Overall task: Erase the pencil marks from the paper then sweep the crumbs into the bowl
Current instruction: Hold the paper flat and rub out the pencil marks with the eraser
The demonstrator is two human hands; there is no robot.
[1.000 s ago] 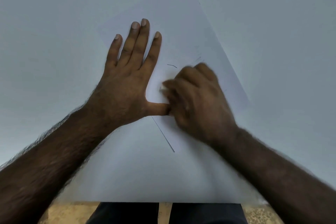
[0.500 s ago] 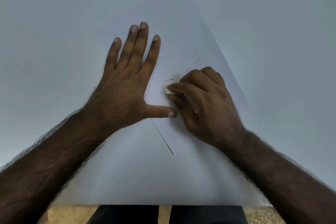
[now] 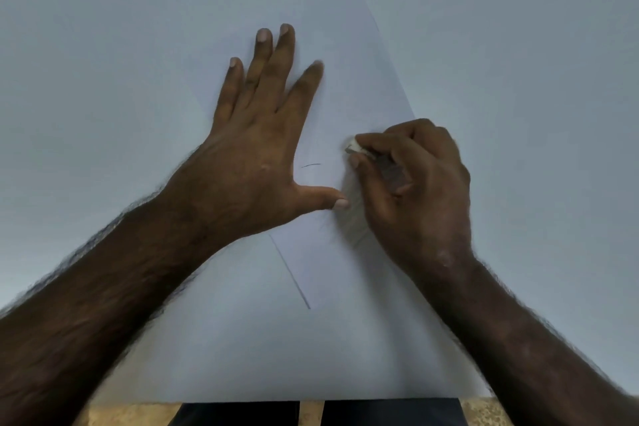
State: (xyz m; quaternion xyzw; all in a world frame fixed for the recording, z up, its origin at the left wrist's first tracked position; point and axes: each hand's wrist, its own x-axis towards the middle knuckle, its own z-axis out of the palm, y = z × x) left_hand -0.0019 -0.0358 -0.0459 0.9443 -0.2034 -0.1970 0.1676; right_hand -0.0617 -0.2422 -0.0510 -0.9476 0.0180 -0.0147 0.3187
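Head cam, looking down at my desk: my left hand [image 3: 256, 149] lies flat on the paper [image 3: 349, 86], fingers straight and fanned, thumb stuck out to the right w/ its tip resting on the sheet. My right hand [image 3: 418, 190] is curled, thumb and forefinger pinching a small white eraser [image 3: 355, 145] whose tip pokes out to the left, over the sheet's right-hand part; can't tell if it touches the paper. The sheet sits skewed on the white table [image 3: 103, 45], one corner pointing back toward me, its near-left edge showing as a thin dark line. A short curved pencil mark [image 3: 311, 165] is on the paper between my two hands, just right of the left palm and above the left thumb, apart from the eraser. Faint grey smudging shows on the paper beside and below the right hand's knuckles, near the left thumb tip; too blurred to say more. Both forearms run in from the bottom corners. Below the table's near edge: dark trousers [image 3: 242, 415] and a strip of tan floor [image 3: 131, 413].
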